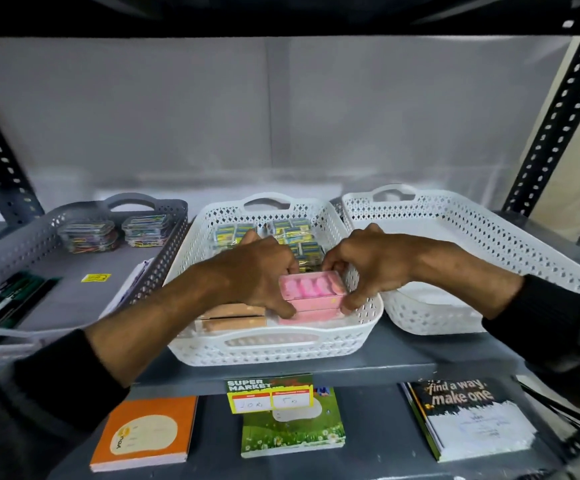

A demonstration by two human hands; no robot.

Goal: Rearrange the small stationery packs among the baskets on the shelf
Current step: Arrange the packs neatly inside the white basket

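Both hands meet over the middle white basket [274,344] on the grey shelf [316,370]. The left hand [257,268] comes in from 8 o'clock and the right hand [368,261] from 3 o'clock, and together they clamp a pink stationery pack [311,287] between them — left thumb on its near left corner, right thumb on its near right corner, the other fingers curled over the far edge. That pack sits on top of more pink packs [307,315], stacked at the basket's near right, at about 5 o'clock within it. Just to their left, at 7 o'clock in the basket, lie peach-coloured packs [233,318], side by side and touching. At the basket's far end, around 12 o'clock, is a jumble of small yellow-and-blue boxes [295,233], partly hidden by the hands.

At 9 o'clock from the middle basket stands a grey basket [164,258], touching it. It holds two stacks of clear cases of coloured clips [115,233] at its far end, dark pens [8,299] at its near left and a small yellow tag [96,277] on its floor. At 3 o'clock stands a second white basket [510,244], close beside the middle one; nothing shows inside it.

A supermarket price tag [270,396] hangs from the shelf's front edge. On the lower shelf lie three notebooks — orange [146,434], green [292,431] and black-and-white [468,417].
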